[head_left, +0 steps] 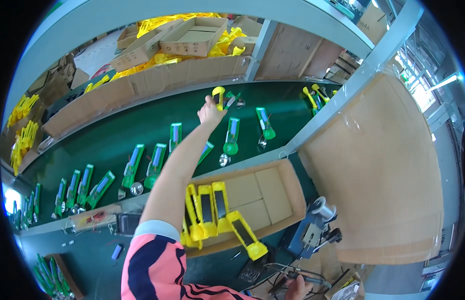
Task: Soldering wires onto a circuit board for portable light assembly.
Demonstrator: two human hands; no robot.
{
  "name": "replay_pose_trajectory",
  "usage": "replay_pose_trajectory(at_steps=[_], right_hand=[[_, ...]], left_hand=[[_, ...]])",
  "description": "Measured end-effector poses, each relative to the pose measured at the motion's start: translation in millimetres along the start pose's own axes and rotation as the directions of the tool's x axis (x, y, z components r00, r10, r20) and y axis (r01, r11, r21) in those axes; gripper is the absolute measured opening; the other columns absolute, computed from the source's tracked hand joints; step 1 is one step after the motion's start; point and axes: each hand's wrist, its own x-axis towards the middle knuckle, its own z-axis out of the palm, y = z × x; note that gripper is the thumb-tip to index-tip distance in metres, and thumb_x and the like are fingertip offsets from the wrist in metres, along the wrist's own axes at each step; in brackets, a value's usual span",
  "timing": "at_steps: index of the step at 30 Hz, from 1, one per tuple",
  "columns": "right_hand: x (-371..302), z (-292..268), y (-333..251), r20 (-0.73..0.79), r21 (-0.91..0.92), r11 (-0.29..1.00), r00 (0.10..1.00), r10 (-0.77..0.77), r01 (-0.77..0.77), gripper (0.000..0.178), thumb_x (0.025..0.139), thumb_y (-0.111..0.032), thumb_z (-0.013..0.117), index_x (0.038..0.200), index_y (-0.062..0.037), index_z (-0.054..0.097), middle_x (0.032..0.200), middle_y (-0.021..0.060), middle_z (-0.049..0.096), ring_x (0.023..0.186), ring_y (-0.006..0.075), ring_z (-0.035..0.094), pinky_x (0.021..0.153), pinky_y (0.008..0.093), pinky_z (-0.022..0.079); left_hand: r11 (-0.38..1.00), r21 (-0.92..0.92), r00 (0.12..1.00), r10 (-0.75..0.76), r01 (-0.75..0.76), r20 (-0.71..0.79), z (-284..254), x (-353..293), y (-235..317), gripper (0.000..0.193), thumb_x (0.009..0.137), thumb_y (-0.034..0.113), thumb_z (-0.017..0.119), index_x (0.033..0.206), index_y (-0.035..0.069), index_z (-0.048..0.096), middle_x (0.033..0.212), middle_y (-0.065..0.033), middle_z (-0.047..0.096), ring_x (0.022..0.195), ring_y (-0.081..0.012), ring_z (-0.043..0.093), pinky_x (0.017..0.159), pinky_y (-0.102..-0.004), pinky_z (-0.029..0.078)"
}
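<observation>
My left hand reaches out over the green conveyor belt. Its fingers are closed on a yellow plastic lamp housing with a dark panel. Against that housing, partly hidden, lies a green lamp half with loose wires. Green lamp halves with blue-violet cells and small round reflectors are spread along the belt. Low at the right, my right hand is curled round what looks like a soldering iron, its grip partly cut off by the picture's edge.
Nearer me stands an open cardboard box with several yellow housings at its left. Beside it is a blue solder feeder with a wire spool. A cardboard sheet and metal post bound the right. Yellow parts fill boxes behind the belt.
</observation>
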Motion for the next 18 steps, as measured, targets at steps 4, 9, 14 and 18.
replay_pose_trajectory(at_steps=[4, 9, 14, 18], right_hand=[[4.6, 8.9, -37.8, -0.281, -0.252, 0.945, 0.95, 0.135, -0.209, 0.035, 0.074, -0.015, 0.063, 0.055, -0.0092, 0.035, 0.051, -0.0001, 0.035, 0.044, 0.0109, 0.027, 0.04, 0.031, 0.023], [15.7, 2.1, -37.8, -0.421, -0.227, 0.947, 0.899, 0.116, -0.229, 0.032, 0.074, -0.015, 0.063, 0.059, -0.0072, 0.036, 0.06, 0.0012, 0.039, 0.052, 0.0119, 0.028, 0.047, 0.0344, 0.027], [35.8, 31.7, -57.4, -0.344, -0.231, 0.973, 0.937, -0.056, -0.027, 0.034, 0.074, -0.011, 0.062, 0.053, -0.0085, 0.035, 0.052, -0.0016, 0.037, 0.046, 0.0106, 0.025, 0.045, 0.0315, 0.027], [32.0, 8.8, -48.9, -0.277, -0.303, 0.945, 0.96, 0.032, -0.119, 0.024, 0.073, -0.011, 0.062, 0.054, -0.0041, 0.048, 0.057, 0.0028, 0.049, 0.05, 0.0134, 0.04, 0.049, 0.0304, 0.033]], left_hand=[[0.937, 0.326, 0.918, -0.237, 0.129, 0.317, 26.6, -5.5, -6.4, 0.083, 0.052, 0.039, 0.079, 0.112, 0.005, 0.032, 0.106, -0.0118, 0.054, 0.098, -0.0291, 0.053, 0.083, -0.0428, 0.042], [0.781, 0.577, 0.641, -0.318, -0.241, 0.699, 0.3, 21.0, 34.0, 0.085, 0.05, 0.046, 0.079, 0.115, 0.005, 0.044, 0.108, -0.0095, 0.056, 0.099, -0.025, 0.055, 0.081, -0.0404, 0.045], [0.601, 0.562, 0.796, 0.228, -0.569, 0.561, 42.5, -4.6, 74.0, 0.024, 0.07, 0.022, 0.066, 0.09, 0.009, 0.065, 0.089, -0.0066, 0.064, 0.075, -0.0226, 0.063, 0.051, -0.0387, 0.051], [0.428, 0.685, 0.75, -0.024, -0.59, 0.661, 96.9, -51.3, 38.1, 0.067, 0.081, 0.022, 0.049, 0.136, 0.008, 0.014, 0.098, -0.0217, 0.057, 0.064, -0.0388, 0.059, 0.039, -0.0441, 0.047]])
